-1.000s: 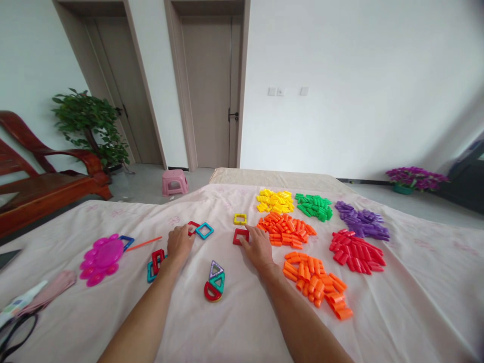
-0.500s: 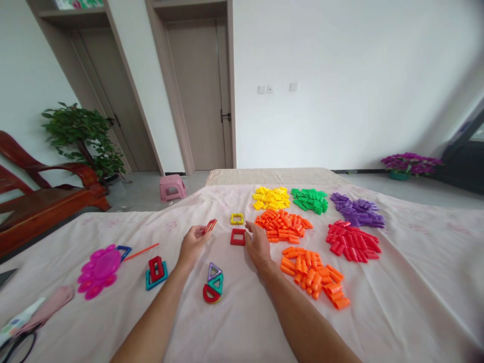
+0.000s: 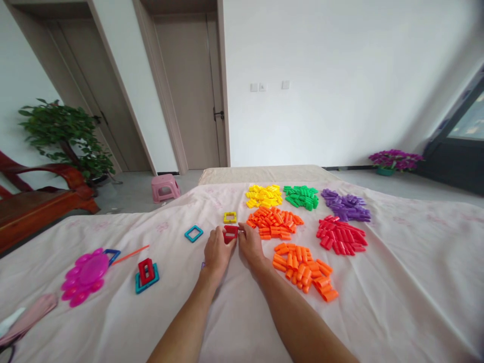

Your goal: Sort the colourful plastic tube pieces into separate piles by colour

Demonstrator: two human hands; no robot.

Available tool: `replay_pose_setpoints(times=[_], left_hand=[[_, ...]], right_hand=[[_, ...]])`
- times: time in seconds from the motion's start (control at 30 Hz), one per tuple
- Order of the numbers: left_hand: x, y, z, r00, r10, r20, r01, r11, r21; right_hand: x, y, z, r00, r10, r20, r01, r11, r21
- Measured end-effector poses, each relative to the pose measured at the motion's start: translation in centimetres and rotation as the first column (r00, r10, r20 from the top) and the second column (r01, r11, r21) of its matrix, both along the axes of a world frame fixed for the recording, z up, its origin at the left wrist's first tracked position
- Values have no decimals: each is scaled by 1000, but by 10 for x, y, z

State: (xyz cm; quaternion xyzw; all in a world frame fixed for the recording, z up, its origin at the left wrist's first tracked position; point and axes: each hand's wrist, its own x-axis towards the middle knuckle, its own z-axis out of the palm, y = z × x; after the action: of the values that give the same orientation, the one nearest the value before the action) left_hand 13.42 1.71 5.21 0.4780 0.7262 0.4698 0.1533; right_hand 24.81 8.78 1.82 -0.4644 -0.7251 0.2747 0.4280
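Now the left hand (image 3: pixel 217 249) grips a red frame (image 3: pixel 231 229), right hand (image 3: pixel 251 245) alongside.

Two bare hands (image 3: pixel 217 250) (image 3: pixel 250 245), bare wrists (image 3: pixel 260 266), uncovered forearms (image 3: pixel 185 317) tapering smoothly

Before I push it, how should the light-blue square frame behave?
The light-blue square frame is probably stiff, given its straight sides. Its open middle suggests little weight. Lying flat on the cloth, it should probably slide rather than roll.
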Motion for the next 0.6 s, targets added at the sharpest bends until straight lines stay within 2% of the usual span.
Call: replay_pose_setpoints(times=[0.1,0.27,0.37,0.47,0.6], left_hand=[[2,1,-7,1000,-8,1,8,1000,8],[2,1,-15,994,-54,93,43,993,107],[-7,-1,-10,998,-60,-26,61,998,35],[-35,-4,2,979,-39,-199,27,998,-62],[-91,-12,15,956,61,-289,-109,982,-155]], right_hand=[[0,0,-1,1000,19,24,-19,1000,23],[-2,2,-3,994,48,103,-51,998,32],[-2,4,-4,994,45,101,-47,999,21],[-1,5,-5,997,31,66,-34,998,46],[0,7,-8,1000,-3,27,1,997,74]])
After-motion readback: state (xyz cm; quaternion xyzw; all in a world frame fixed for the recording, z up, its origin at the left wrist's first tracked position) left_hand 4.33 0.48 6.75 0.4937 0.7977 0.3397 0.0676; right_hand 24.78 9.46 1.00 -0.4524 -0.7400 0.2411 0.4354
